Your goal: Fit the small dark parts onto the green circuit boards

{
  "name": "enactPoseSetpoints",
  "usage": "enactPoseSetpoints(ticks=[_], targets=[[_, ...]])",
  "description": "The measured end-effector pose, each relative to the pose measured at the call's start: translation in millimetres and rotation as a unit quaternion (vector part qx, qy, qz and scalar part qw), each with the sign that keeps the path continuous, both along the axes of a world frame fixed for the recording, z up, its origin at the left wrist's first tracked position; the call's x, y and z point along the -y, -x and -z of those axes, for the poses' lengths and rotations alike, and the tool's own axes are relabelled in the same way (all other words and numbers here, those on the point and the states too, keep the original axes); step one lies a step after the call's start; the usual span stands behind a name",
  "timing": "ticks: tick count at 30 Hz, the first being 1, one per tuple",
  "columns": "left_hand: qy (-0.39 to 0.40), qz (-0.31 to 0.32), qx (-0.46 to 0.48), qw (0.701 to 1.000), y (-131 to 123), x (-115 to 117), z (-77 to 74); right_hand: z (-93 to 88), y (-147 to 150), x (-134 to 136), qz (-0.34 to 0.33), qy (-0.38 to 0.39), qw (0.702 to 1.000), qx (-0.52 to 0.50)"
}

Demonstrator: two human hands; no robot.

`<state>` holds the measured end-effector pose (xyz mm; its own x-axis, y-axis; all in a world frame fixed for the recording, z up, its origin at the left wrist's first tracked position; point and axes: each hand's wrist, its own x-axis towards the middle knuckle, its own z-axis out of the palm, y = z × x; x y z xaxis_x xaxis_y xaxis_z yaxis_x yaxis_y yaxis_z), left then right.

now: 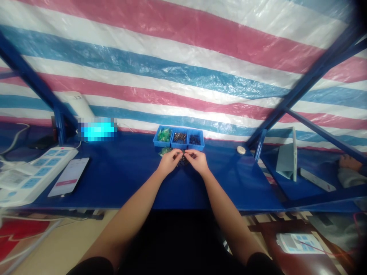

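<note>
My left hand (170, 162) and my right hand (196, 160) meet at the middle of the blue table, just in front of a row of blue bins. Both are closed in a pinch, fingertips nearly touching. Whatever lies between them is too small to make out. Below the fingers is a pile of small dark and brassy parts (182, 162), partly covered by the hands. A green piece (164, 152) shows beside my left hand. Of the three joined bins, the left one (161, 144) holds green pieces, the middle one (179, 145) metallic bits, and the right one (196, 146) dark bits.
To the left lie a phone (69, 177) and a white power strip (37, 175). A lit, pixelated object (97, 130) stands at the back left. A small round whitish object (241, 150) sits right. Beyond the blue frame are a tablet (286, 156) and another person's hand (350, 162).
</note>
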<state>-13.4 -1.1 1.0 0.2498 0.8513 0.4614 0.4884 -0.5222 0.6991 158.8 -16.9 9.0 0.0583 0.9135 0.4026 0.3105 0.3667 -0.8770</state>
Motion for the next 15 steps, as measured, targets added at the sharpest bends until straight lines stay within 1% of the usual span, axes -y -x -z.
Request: enactPoseSetpoints(ticks=[5,9,15], targets=[[0.006,-0.001,-0.013,1.0,0.8,-0.4,-0.1,-0.5,0.7,0.5,-0.003,0.002,1.0,0.005],[0.014,-0.009,0.0,1.0,-0.2,0.0,0.4,-0.3,0.2,0.3,0.008,-0.001,1.0,0.005],[0.007,0.003,0.006,1.0,-0.7,0.0,0.4,-1.0,0.3,0.8,0.0,-0.006,1.0,0.006]])
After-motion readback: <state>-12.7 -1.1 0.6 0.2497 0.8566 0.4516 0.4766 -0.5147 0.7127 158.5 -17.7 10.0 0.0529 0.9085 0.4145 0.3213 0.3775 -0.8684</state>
